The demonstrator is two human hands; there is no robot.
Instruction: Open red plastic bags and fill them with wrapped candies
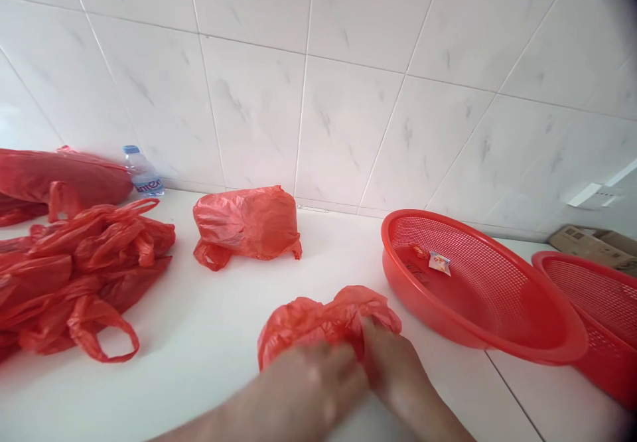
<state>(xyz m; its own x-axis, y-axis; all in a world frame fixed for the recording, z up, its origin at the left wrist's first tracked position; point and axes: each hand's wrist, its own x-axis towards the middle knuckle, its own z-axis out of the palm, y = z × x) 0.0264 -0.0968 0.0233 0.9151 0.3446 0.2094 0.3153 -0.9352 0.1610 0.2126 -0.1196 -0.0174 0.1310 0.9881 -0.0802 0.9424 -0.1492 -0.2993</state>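
A crumpled, thin red plastic bag [293, 319] lies on the white table in front of me. My left hand [311, 389] is at its near side, smeared by motion, with curled fingers closed on the plastic. At the bag's right side, my right hand [393, 362] is closed on the gathered film, its fingertips partly tucked into the folds. Both hands meet at the middle of the bag. Whatever the bag contains is hidden. Behind it lies another red bag, a wrapped block-shaped bundle [246, 223], apart from my hands.
A large red plastic basket [472, 342] stands at the right, holding a small snack packet [440, 263]. Beside it is a second red basket [592, 276], with cardboard [592, 246] behind. Red bags [94, 256] pile up at left near a water bottle [143, 173]. A tiled wall [249, 97] bounds the back.
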